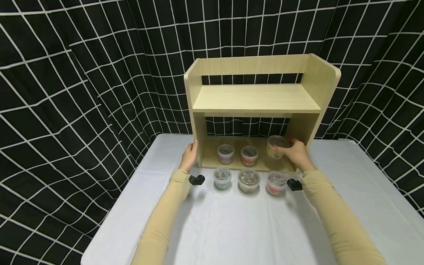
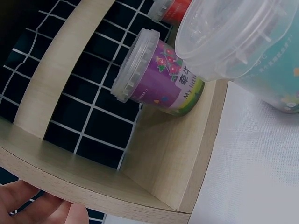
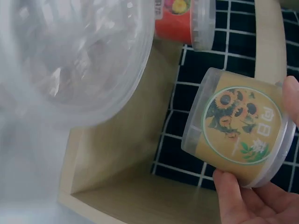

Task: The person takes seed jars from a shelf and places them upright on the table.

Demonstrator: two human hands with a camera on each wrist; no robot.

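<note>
My right hand point(image 1: 298, 154) grips a clear-lidded plastic tub with a yellow sunflower label point(image 3: 240, 128), tilted inside the lower right of a pale wooden shelf unit point(image 1: 256, 97). Thumb and fingers are on its sides in the right wrist view. My left hand point(image 1: 189, 157) is at the outer face of the left side panel point(image 2: 93, 189), with its fingers along the panel's edge. On the lower board stand a purple-labelled tub point(image 2: 161, 77) and a red-labelled tub point(image 1: 249, 156), side by side.
In front of the shelf, a row of lidded tubs stands on the white-covered table point(image 1: 228, 228): a light-blue one point(image 1: 222, 178), a whitish one point(image 1: 248, 180) and a pinkish-red one point(image 1: 276, 183). Behind hangs black cloth with a white grid point(image 1: 172, 33).
</note>
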